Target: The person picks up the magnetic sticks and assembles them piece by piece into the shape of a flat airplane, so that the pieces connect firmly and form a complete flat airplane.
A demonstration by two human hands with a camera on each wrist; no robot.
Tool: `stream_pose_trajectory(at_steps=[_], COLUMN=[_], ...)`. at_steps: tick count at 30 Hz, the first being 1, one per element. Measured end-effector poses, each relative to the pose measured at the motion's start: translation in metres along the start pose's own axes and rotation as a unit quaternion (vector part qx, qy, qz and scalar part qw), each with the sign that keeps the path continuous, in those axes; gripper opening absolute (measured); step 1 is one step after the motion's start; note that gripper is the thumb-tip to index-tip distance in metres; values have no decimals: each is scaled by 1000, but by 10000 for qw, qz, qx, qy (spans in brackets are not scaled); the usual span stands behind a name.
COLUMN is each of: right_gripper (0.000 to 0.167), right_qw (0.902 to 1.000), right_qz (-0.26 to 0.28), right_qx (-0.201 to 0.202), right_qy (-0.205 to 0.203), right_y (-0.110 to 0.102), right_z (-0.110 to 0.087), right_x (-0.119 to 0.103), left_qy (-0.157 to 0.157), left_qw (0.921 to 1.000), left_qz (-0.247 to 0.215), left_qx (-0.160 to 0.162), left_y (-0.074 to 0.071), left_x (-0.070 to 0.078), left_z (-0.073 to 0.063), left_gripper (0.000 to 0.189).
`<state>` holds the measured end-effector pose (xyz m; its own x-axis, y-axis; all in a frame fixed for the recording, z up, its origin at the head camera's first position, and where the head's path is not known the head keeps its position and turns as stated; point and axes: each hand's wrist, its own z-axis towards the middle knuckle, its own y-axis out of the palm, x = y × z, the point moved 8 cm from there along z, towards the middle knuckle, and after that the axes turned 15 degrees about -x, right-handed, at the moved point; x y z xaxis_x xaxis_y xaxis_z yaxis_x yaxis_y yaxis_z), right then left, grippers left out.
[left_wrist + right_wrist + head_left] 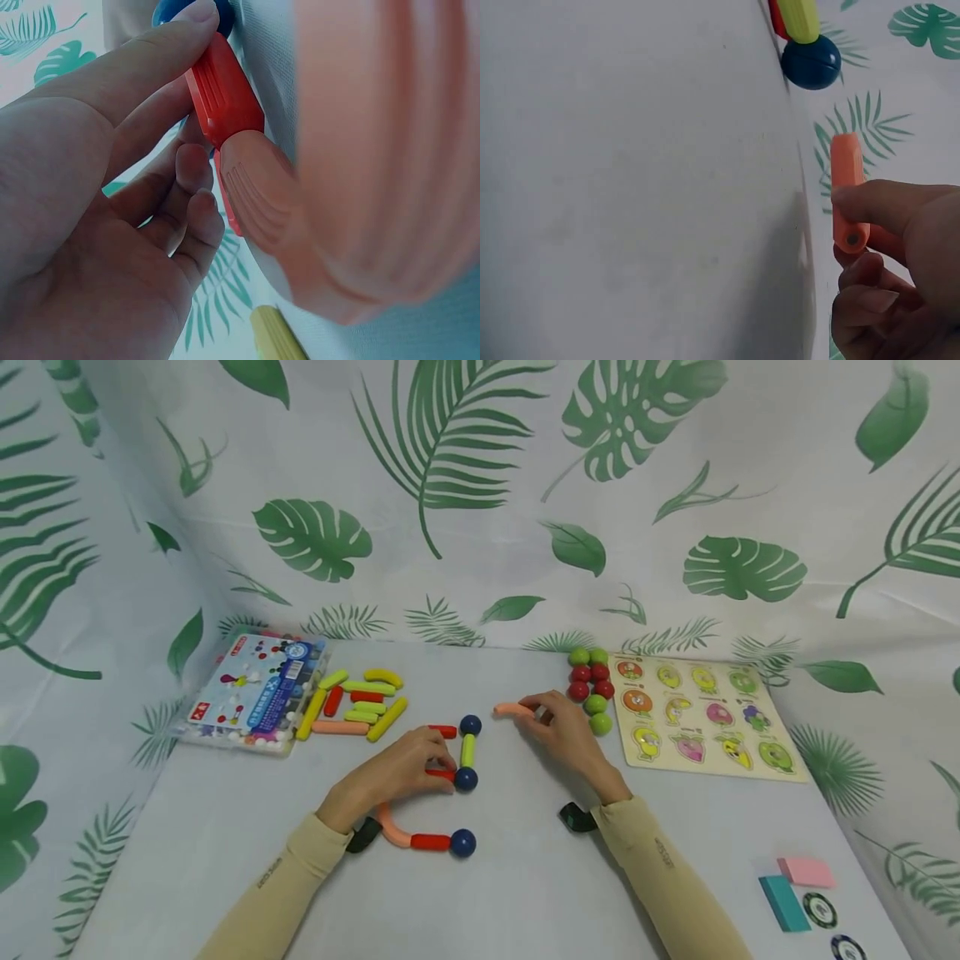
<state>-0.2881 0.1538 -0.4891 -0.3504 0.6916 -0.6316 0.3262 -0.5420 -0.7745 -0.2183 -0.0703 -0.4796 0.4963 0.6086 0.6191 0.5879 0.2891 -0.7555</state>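
Observation:
My left hand (405,770) pinches a red rod (227,90) between thumb and fingers, right beside a dark blue ball (466,779). That ball is joined by a yellow-green rod (468,750) to another blue ball (471,725), which has a second red rod (443,731) at its left. A curved orange rod (392,828) runs from under the left hand to a red rod (431,842) and a blue ball (462,843) nearer me. My right hand (558,727) holds a separate orange rod (847,180) between thumb and fingers, its far end sticking out leftward.
Loose coloured rods (367,712) lie at the left beside a clear box (247,689) of parts. Red and green balls (591,685) sit by a fruit picture board (705,714) at the right. Pink (806,872) and teal blocks (784,903) lie near right with round chips (820,910).

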Motion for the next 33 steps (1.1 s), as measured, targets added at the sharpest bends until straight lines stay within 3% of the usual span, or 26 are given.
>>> stream_pose_trajectory(at_steps=[7,17,33], right_gripper=[27,27,32], right_qw=[9994,9992,9995], right_qz=[50,36,38], right_qx=[-332,-327,-321], right_qy=[-121,-239,-73], right_y=[9,14,15], right_z=[14,17,14], right_x=[-5,-15,-12], left_qy=[38,20,5], left_qw=[10000,10000,10000], left_qz=[79,89,94], left_qx=[-41,-35,1], left_y=[1,0,1], left_x=[1,0,0], left_z=[2,1,0], left_gripper=[25,25,24])
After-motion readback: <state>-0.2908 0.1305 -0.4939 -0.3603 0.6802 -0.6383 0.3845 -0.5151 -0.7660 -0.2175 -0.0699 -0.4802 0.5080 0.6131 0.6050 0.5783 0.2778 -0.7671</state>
